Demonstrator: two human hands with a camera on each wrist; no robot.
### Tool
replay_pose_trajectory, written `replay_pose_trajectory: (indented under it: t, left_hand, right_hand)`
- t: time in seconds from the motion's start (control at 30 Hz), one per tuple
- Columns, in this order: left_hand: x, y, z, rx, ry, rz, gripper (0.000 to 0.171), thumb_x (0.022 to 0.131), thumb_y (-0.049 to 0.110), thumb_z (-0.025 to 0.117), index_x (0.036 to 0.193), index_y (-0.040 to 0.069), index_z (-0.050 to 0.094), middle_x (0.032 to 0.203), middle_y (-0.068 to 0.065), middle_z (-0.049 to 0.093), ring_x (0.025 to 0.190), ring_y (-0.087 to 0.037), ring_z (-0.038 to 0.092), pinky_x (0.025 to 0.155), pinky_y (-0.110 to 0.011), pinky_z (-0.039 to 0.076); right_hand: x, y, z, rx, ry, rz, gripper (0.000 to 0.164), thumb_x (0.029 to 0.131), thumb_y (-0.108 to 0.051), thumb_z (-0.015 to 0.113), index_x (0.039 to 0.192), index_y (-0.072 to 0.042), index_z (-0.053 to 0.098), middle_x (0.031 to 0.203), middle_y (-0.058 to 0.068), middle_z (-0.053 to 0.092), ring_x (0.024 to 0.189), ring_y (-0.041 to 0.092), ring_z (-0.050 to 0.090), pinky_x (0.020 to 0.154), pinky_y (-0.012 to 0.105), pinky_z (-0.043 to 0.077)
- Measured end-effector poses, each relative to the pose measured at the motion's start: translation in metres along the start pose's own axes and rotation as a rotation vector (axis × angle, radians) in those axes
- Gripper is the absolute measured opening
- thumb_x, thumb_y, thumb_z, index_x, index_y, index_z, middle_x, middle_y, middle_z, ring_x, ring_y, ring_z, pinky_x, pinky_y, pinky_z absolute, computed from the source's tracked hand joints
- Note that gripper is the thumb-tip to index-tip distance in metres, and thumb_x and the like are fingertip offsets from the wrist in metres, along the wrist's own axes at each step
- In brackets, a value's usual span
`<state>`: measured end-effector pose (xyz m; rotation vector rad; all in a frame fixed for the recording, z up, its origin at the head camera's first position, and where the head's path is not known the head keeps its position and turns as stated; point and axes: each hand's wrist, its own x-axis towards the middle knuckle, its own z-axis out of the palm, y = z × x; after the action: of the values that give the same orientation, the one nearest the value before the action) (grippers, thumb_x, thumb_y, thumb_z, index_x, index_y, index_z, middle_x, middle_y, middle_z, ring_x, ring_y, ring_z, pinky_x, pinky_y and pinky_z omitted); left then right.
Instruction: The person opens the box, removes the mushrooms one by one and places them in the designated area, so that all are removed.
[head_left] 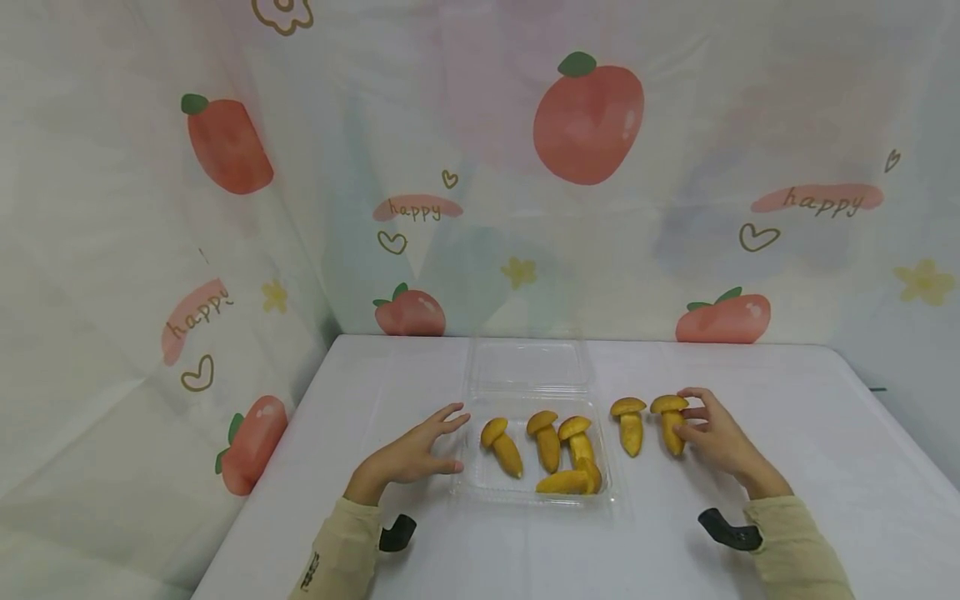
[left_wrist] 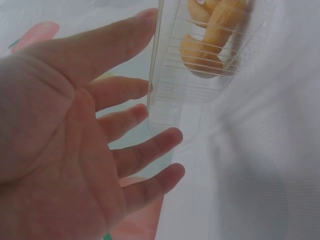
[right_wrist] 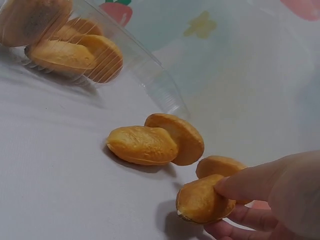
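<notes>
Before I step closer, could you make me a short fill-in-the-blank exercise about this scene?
1. Inside the clear box lie ____ mushrooms.
2. Counting the gripped one, the mushrooms outside the box number ____.
3. The hand gripping a mushroom is the person's ____ one.
4. The word printed on the backdrop is "____".

Missing words: four; two; right; happy.
</notes>
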<state>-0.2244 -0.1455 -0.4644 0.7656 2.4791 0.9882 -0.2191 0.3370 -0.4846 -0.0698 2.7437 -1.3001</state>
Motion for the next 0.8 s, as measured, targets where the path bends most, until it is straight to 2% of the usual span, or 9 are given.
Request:
replay_pose_trajectory:
  t: [0.2,0.47,0.8]
  left_hand:
    - [-0.0025,0.0034,-0.0014,-0.002,-0.006,0.001,0.076,0.094,0.020,0.072,0.158,0.005,0.033,0.170,-0.015,0.016,0.156,-0.040,0.021,0.121,-0.063,0.025]
    - [-0.0025,0.0026,-0.0006,-0.007,0.000,0.009,0.076,0.095,0.018,0.072,0.158,0.005,0.032,0.170,-0.016,0.016,0.156,-0.041,0.020,0.121,-0.064,0.024]
    - [-0.0016,0.0030,-0.0005,-0.023,0.001,-0.001,0.076,0.094,0.018,0.072,0.158,0.006,0.032,0.170,-0.015,0.015,0.156,-0.041,0.020,0.121,-0.065,0.024]
  right_hand:
    - [0.0010,0.0032,0.0038,0.003,-0.023,0.002,0.057,0.098,-0.004,0.058,0.145,0.007,0.027,0.133,0.044,0.046,0.109,0.050,0.062,0.078,0.036,0.056]
    - [0.0027,0.0053,0.0062,-0.013,-0.031,0.020,0.057,0.098,-0.004,0.058,0.146,0.006,0.027,0.134,0.043,0.047,0.112,0.051,0.061,0.082,0.042,0.058]
    - [0.0041,0.0032,0.0078,-0.029,-0.017,0.003,0.058,0.097,-0.003,0.060,0.144,0.008,0.028,0.129,0.042,0.050,0.108,0.049,0.063,0.083,0.044,0.059]
